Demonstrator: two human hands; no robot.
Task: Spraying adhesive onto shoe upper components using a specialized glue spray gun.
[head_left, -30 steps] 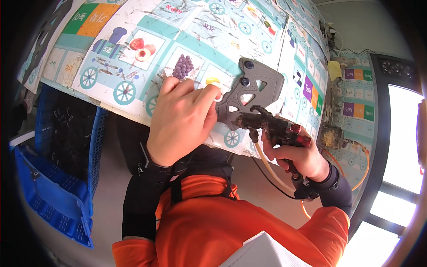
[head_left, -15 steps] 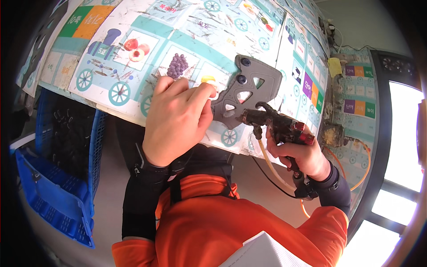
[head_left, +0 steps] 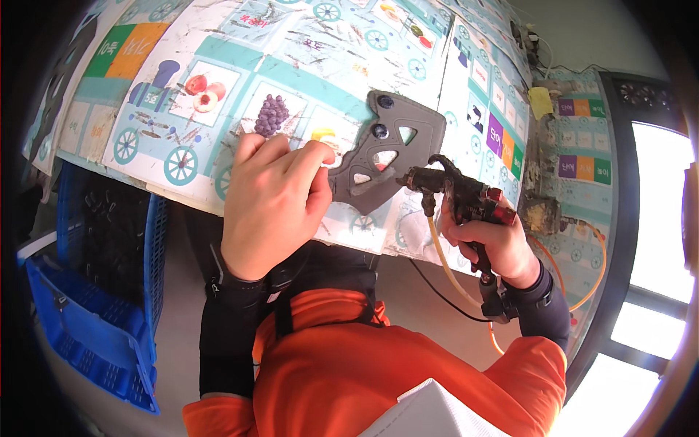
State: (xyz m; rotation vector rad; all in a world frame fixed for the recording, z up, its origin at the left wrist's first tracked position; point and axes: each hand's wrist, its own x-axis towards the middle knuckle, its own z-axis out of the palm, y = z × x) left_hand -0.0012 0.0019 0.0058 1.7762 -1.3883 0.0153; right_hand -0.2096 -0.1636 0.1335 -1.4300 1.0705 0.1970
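A flat dark grey plate (head_left: pixel 419 159) with triangular and oval cut-outs and two dark round studs lies on the picture-covered table. My left hand (head_left: pixel 275 200) rests on the table with fingers curled, thumb and forefinger closed at the plate's left end; the fingertips are partly hidden. In my right hand (head_left: pixel 499 244) is a black, paint-crusted spray gun (head_left: pixel 462 193) with red knobs at its back and a hook on top. Its nozzle points left, just beside the plate's lower right edge. A pale hose (head_left: pixel 445 262) hangs from under the gun's front.
The table (head_left: pixel 211 54) is covered with stained sheets of train and fruit pictures. At lower left stand a blue crate (head_left: pixel 156 247) with dark pieces in it and another blue crate (head_left: pixel 95 320). An orange hose (head_left: pixel 598 269) loops on the right, near a bright dark-framed window (head_left: pixel 659 211).
The spray gun has moved slightly right relative to the plate, leaving a gap between nozzle and edge. The whole view has shifted, so table and plate appear further left. My left hand keeps its place.
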